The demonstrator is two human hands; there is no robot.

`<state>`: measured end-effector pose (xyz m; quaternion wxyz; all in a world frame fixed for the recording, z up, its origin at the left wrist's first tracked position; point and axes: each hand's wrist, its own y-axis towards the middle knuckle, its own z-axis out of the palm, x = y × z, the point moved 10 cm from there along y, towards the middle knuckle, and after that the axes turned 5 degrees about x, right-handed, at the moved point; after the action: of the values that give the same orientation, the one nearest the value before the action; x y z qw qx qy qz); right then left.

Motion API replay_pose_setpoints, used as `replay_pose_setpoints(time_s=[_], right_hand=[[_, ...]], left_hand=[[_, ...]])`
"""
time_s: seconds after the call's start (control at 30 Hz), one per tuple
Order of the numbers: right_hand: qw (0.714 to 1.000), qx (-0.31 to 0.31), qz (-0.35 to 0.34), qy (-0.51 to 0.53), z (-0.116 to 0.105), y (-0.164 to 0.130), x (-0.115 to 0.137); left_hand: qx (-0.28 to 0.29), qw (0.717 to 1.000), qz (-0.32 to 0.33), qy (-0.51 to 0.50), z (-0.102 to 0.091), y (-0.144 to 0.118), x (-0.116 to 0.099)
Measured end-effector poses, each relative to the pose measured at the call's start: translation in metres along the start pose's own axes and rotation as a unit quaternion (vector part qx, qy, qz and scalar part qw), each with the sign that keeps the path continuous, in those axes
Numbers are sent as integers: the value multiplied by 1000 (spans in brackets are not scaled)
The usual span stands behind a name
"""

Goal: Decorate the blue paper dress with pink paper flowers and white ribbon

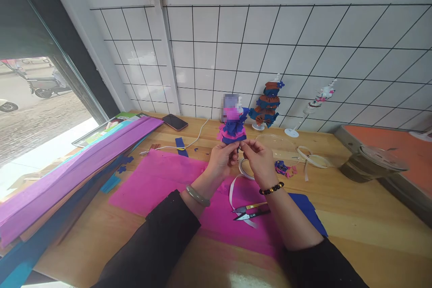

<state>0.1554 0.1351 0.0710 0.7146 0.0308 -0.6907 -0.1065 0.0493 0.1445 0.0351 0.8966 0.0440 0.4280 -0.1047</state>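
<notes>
A small doll (232, 126) dressed in layers of pink and blue crepe paper is held upright over the wooden table (354, 216). My left hand (221, 158) grips it from below on the left. My right hand (259, 158) pinches its lower edge from the right. Both hands meet under the blue skirt. A sheet of pink crepe paper (162, 180) lies flat beneath my arms. Small thread snips (249, 212) rest on it near my right forearm, beside a loose white ribbon (236, 189).
Rolls of purple and blue crepe paper (74, 166) lie along the left. A phone (174, 122) with a white cable sits near the tiled wall. A second paper-dressed doll (268, 103) stands on a stand. A clear lidded cup (371, 166) and an orange tray (398, 144) sit to the right.
</notes>
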Motion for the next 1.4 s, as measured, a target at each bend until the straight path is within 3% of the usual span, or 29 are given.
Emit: replay_pose_setpoints(time_s=[0.33, 0.77, 1.23, 1.4], right_hand=[[998, 27, 27, 56, 5, -1, -6], [1000, 7, 11, 12, -2, 1, -6], [996, 0, 42, 84, -1, 0, -9], [999, -11, 41, -9, -12, 4, -12]], left_hand=[[-13, 1000, -4, 17, -2, 1, -2], [19, 1000, 6, 4, 0, 0, -1], [27, 999, -14, -15, -2, 2, 2], [34, 998, -35, -35, 0, 1, 3]])
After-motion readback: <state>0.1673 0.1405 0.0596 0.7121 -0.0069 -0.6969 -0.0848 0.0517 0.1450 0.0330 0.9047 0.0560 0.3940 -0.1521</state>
